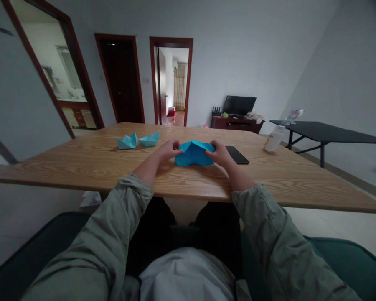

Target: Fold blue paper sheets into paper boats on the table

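A sheet of blue paper (194, 155), partly folded with a raised crease in its middle, is between my hands just above or on the wooden table. My left hand (169, 149) pinches its left edge. At the opposite edge, the thumb and fingers of my right hand (219, 154) grip the paper. Two folded light-blue paper boats, one boat (127, 141) at the left and another boat (149, 139) beside it, stand on the table beyond my left hand.
The wooden table (90, 167) spans the view. A dark flat tablet or phone (237, 154) lies right of my right hand. Farther right stands a white bottle (273, 139). Behind are a black folding table (332, 131) and a low cabinet (235, 123) with a screen (240, 105).
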`<state>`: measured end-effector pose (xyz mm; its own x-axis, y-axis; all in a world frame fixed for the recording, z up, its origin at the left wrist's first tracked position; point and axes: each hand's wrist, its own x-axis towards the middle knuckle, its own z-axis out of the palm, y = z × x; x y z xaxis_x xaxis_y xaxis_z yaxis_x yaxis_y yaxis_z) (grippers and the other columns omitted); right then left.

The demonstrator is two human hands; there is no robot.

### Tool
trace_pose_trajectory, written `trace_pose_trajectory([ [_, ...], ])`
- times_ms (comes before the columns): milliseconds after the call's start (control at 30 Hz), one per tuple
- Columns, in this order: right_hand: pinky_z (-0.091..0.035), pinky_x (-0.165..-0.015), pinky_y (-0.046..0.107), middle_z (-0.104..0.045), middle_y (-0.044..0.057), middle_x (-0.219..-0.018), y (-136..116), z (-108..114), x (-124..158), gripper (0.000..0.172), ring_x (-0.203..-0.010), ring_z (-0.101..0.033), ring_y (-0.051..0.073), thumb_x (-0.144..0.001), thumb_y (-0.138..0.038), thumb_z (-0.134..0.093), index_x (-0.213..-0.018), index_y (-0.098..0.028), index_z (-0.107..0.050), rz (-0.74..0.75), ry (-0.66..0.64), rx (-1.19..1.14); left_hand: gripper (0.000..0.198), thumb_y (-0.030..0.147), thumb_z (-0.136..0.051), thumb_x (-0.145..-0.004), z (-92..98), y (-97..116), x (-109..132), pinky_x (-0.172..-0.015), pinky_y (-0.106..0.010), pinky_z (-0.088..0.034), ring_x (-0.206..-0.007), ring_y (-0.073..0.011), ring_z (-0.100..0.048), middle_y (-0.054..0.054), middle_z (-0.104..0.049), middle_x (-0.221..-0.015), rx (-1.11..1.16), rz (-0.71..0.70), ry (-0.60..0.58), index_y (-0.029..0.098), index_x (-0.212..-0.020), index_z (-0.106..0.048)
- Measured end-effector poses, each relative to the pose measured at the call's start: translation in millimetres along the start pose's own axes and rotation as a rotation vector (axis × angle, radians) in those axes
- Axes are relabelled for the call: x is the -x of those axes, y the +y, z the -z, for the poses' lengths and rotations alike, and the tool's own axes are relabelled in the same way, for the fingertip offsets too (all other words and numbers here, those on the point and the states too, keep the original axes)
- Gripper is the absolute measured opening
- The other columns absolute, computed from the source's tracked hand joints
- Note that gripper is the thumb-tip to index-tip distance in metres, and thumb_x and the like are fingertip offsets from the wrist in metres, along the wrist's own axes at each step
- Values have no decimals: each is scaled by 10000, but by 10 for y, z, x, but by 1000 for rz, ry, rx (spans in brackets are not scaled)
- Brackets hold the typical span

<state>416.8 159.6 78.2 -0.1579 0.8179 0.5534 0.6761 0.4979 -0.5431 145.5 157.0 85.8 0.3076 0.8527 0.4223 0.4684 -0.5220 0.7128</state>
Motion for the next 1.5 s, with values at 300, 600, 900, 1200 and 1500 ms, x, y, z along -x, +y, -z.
trace_pose_trajectory([
  [300,-423,-605,241,-637,28,-843,219,-110,-48,316,-729,-569,169,-686,-310,-629,-972,-188,-575,-116,-38,-37,320,229,-728,-586,-45,-170,-23,-601,-235,-403,-662,-123,-530,8,-590,-738,-13,78,-121,154,-864,-591],
  [600,-404,-622,227,-660,33,-806,171,-79,-36,250,-727,-552,167,-668,-195,-616,-916,-181,-589,-118,-63,46,92,188,-573,-613,-94,-77,34,-544,-227,-294,-586,-109,-427,47,-480,-593,-135,-9,-136,182,-647,-488],
  [900,-374,-595,223,-641,23,-788,225,-114,-41,217,-694,-534,161,-696,-215,-577,-910,-182,-571,-88,-63,103,374,182,-669,-596,-171,-92,34,-519,-203,-338,-572,-83,-447,49,-529,-729,37,21,-123,190,-927,-496],
  [1200,-366,-572,225,-631,21,-799,254,-119,-51,189,-672,-533,157,-705,-238,-571,-888,-198,-543,-66,-75,99,506,231,-796,-549,-174,-73,-17,-710,-285,-482,-747,-137,-599,-6,-641,-814,378,89,-181,146,-973,-534],
  [1500,-369,-582,220,-620,9,-761,212,-111,-49,183,-668,-523,150,-695,-225,-577,-875,-192,-572,-80,-118,98,244,211,-695,-551,-131,-84,-37,-590,-220,-388,-614,-94,-505,48,-532,-646,275,28,-187,158,-684,-498],
])
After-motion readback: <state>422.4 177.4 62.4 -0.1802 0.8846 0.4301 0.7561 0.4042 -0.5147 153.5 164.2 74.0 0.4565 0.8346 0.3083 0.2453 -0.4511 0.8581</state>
